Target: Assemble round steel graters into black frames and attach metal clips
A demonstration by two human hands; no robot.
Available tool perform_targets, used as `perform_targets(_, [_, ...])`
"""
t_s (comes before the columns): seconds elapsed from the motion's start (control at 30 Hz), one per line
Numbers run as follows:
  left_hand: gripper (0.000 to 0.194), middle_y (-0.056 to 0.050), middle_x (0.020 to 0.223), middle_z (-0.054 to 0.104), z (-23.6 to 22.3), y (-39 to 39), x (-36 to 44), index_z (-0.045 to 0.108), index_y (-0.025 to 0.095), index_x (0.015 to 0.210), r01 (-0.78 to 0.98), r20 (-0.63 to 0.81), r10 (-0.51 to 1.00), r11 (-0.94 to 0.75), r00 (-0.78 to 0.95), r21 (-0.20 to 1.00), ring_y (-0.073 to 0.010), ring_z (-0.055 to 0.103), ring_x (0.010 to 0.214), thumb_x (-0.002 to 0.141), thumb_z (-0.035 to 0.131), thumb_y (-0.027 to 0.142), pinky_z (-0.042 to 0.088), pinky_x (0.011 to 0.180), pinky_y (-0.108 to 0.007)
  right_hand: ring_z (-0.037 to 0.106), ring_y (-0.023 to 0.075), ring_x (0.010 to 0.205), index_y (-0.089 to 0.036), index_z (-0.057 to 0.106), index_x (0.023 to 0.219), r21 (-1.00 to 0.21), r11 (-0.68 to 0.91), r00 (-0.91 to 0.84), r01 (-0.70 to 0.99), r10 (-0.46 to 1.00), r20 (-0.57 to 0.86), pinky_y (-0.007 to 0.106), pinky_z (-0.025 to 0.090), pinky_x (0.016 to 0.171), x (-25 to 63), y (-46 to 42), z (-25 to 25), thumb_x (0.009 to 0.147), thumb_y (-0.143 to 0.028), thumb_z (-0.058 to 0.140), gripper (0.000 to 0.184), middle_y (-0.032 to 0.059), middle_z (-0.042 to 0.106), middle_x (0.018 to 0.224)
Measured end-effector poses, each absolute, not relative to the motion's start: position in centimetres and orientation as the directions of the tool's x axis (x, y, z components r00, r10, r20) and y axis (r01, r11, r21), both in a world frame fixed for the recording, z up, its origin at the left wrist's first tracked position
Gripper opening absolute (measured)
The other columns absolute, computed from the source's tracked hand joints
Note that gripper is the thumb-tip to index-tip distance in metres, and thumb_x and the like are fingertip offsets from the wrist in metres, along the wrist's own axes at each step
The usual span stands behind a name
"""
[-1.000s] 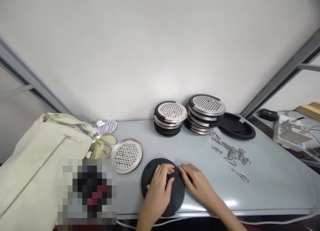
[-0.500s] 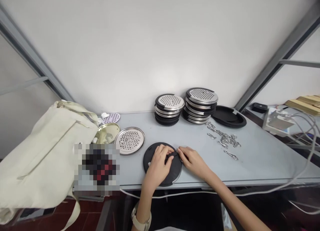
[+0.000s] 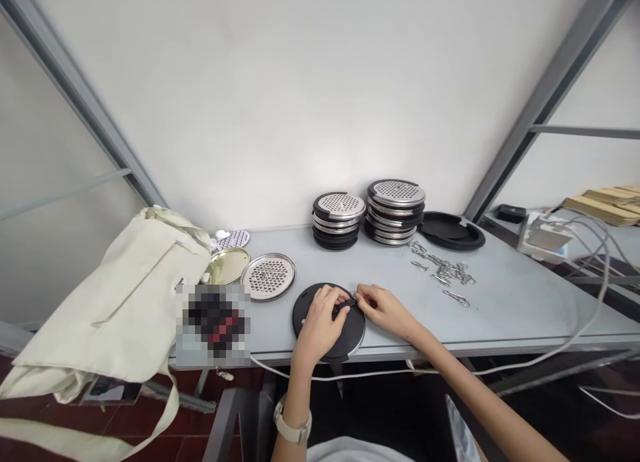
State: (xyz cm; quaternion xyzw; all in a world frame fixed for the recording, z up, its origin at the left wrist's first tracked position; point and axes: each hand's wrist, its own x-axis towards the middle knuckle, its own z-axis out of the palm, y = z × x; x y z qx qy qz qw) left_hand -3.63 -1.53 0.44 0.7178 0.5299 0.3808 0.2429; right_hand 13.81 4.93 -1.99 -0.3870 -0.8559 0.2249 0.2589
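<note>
A round black cover with a thin metal rim showing at its lower right lies flat near the table's front edge. My left hand rests over it, thumb and fingers pinched around a short black strap at the cover's upper right. Just beside it, my right hand is closed, its fingertips gripping a small metal snap hook at the strap's end. Most of the hook is hidden by the fingers, so I cannot tell whether it passes through the strap.
Loose snap hooks lie at the right. Behind stand two stacks of perforated metal discs with black covers, beside an empty black cover. Leftward are a perforated disc, a gold lid and a cream bag. A white cable runs along the front.
The view has shifted slightly. Both hands stay at the black cover, and the right fingertips have moved a little closer around the hook by the strap.
</note>
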Motion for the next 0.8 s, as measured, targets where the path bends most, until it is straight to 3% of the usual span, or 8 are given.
perform_targets(0.3, [0.01, -0.001, 0.094, 0.055, 0.27, -1.31, -3.72, 0.06, 0.021, 0.093, 0.524, 0.271, 0.96, -0.266, 0.069, 0.809, -0.0145, 0.055, 0.088, 0.083, 0.058, 0.018, 0.047, 0.084, -0.029, 0.045, 0.0139, 0.062, -0.02, 0.045, 0.069, -0.535, 0.654, -0.622, 0.536, 0.734, 0.274, 0.027, 0.036, 0.067, 13.93, 4.84, -1.57, 0.098, -0.029, 0.031, 0.034, -0.0027, 0.047, 0.06])
perform_targets(0.57, [0.009, 0.0, 0.093, 0.055, 0.29, -1.38, -3.7, 0.061, 0.022, 0.091, 0.536, 0.268, 0.96, -0.27, 0.083, 0.8, -0.014, 0.055, 0.087, 0.084, 0.057, 0.018, 0.046, 0.084, -0.029, 0.04, 0.0125, 0.056, -0.02, 0.041, 0.063, -0.546, 0.648, -0.621, 0.531, 0.736, 0.269, 0.027, 0.035, 0.067, 14.05, 5.05, -1.94, 0.096, -0.027, 0.034, 0.035, -0.005, 0.04, 0.055])
perform_targets(0.8, [0.009, -0.002, 0.094, 0.056, 0.54, -1.48, -3.66, 0.061, 0.021, 0.092, 0.521, 0.257, 0.962, -0.267, 0.094, 0.811, -0.0154, 0.055, 0.089, 0.085, 0.055, 0.02, 0.047, 0.086, -0.031, 0.045, 0.0134, 0.06, -0.02, 0.043, 0.066, -0.562, 0.64, -0.625, 0.524, 0.737, 0.257, 0.025, 0.035, 0.064, 14.08, 4.75, -1.51, 0.098, -0.03, 0.032, 0.035, -0.0039, 0.043, 0.057])
